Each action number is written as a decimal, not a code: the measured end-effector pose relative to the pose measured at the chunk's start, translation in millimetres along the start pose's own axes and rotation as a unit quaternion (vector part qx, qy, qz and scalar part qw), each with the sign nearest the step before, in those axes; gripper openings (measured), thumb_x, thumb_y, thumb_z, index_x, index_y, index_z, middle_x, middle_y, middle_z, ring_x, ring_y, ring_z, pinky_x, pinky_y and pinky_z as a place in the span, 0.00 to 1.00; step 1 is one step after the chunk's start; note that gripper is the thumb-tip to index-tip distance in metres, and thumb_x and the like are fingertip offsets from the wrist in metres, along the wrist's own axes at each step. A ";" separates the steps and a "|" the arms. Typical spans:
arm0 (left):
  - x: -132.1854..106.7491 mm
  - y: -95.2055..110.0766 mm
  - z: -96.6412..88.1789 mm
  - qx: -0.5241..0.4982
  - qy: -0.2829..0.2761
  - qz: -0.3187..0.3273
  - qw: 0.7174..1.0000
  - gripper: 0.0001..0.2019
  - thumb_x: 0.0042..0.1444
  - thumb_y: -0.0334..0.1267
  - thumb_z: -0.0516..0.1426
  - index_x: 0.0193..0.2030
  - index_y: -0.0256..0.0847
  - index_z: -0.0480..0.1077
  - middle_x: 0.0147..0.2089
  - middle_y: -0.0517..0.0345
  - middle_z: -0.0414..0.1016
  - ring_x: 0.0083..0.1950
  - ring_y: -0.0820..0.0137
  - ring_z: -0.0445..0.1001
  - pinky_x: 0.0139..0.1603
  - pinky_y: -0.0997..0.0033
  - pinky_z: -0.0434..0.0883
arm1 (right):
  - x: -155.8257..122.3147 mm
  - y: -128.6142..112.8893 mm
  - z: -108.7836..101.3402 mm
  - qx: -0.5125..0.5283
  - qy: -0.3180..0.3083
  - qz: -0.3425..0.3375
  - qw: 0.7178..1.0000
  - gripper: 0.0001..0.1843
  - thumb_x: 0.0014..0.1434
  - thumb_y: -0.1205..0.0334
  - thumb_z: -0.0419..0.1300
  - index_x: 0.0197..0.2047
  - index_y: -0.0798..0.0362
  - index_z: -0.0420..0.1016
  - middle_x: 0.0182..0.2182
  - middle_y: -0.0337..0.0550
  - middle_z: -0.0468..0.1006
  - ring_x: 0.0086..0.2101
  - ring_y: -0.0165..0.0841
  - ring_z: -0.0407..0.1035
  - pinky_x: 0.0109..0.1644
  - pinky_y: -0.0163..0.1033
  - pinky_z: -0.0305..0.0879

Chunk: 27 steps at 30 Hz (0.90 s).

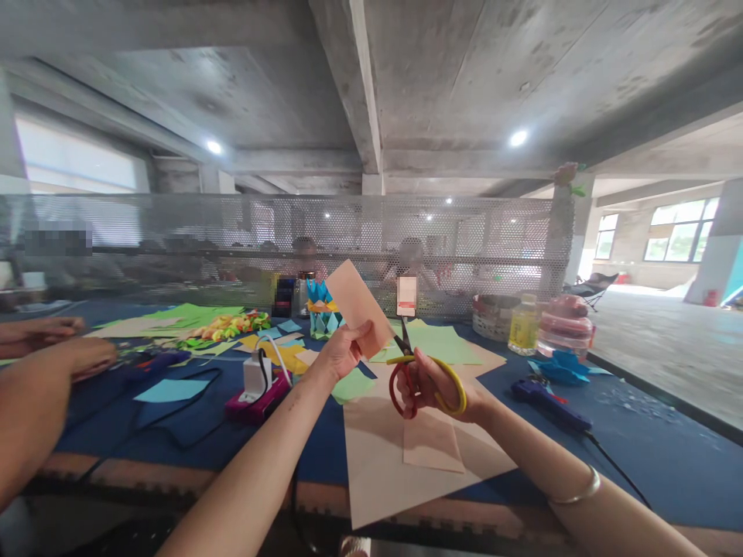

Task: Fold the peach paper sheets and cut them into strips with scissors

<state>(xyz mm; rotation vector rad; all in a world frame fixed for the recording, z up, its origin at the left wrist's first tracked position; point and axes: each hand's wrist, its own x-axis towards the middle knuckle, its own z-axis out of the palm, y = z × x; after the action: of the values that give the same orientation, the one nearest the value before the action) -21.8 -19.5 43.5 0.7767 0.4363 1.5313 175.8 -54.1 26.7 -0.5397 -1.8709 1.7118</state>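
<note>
Under a bare concrete ceiling, behind a perforated metal screen (348,232), a blue surface (638,441) lay strewn with coloured paper. The left hand (342,352) pinched one tan paper piece (357,305) by its lower corner and held it tilted, well above the surface, which left its lower edge free for the blades. The right hand (444,387) gripped one pair of scissors (426,375), fingers through the red and yellow loops, with the blade tips pointed up and touching that edge. Directly below lay two more tan sheets: a large sheet (377,472) and a smaller cut piece (433,441) on top of it. One blue glue gun (549,402) rested to the right with its cord trailing off, and one white charger (256,377) stood on a magenta box to the left. A co-worker's two forearms (40,371) reached in at the far left.
</note>
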 end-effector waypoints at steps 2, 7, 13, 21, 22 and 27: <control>-1.3 -0.5 0.8 0.015 -0.011 0.003 1.000 0.06 0.49 0.23 0.61 0.35 0.32 0.74 0.32 0.52 0.80 0.31 0.70 0.78 0.34 0.74 0.75 | 0.3 2.6 -1.7 0.007 -0.002 -0.004 1.000 0.36 0.60 0.32 0.38 0.30 0.57 0.69 0.25 0.41 0.70 0.25 0.29 0.67 0.35 0.38 0.65; -2.8 -0.7 0.8 0.048 -0.024 0.010 0.999 0.08 0.42 0.25 0.66 0.31 0.33 0.75 0.30 0.54 0.80 0.30 0.70 0.78 0.33 0.75 0.74 | 1.2 7.9 -4.3 0.010 -0.007 -0.009 1.000 0.37 0.61 0.33 0.36 0.31 0.57 0.70 0.25 0.42 0.71 0.25 0.29 0.67 0.35 0.38 0.63; -3.3 -0.3 0.4 0.075 -0.023 0.009 0.997 0.08 0.38 0.25 0.68 0.26 0.33 0.75 0.25 0.56 0.79 0.26 0.73 0.75 0.28 0.78 0.71 | 1.4 6.3 -3.3 0.014 -0.004 -0.013 1.000 0.36 0.62 0.34 0.36 0.30 0.57 0.69 0.26 0.41 0.70 0.26 0.30 0.67 0.37 0.39 0.63; -1.5 1.6 -0.4 0.079 -0.014 0.036 0.996 0.09 0.37 0.26 0.68 0.28 0.35 0.76 0.28 0.57 0.80 0.28 0.73 0.76 0.31 0.78 0.70 | -0.8 0.4 -2.6 0.000 -0.006 -0.032 0.999 0.35 0.63 0.36 0.36 0.30 0.57 0.69 0.26 0.41 0.69 0.27 0.30 0.67 0.38 0.38 0.62; -2.0 1.7 -0.3 0.082 -0.017 0.036 0.996 0.09 0.37 0.26 0.68 0.28 0.35 0.76 0.28 0.57 0.80 0.28 0.73 0.76 0.30 0.78 0.70 | -1.2 0.4 -2.6 0.000 -0.005 -0.029 1.000 0.35 0.63 0.36 0.36 0.30 0.57 0.69 0.26 0.40 0.69 0.27 0.29 0.67 0.38 0.39 0.62; -6.8 0.4 3.1 0.102 -0.039 0.017 0.994 0.11 0.34 0.27 0.70 0.28 0.33 0.77 0.22 0.56 0.77 0.24 0.71 0.73 0.27 0.76 0.68 | -0.8 3.5 -2.8 0.002 -0.010 -0.017 1.000 0.37 0.61 0.34 0.34 0.30 0.56 0.68 0.26 0.41 0.69 0.26 0.29 0.66 0.38 0.39 0.62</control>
<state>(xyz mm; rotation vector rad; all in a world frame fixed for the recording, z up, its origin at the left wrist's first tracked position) -20.1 -26.7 44.5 1.0038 0.5294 1.4969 178.0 -52.1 23.2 -0.4890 -1.8802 1.7035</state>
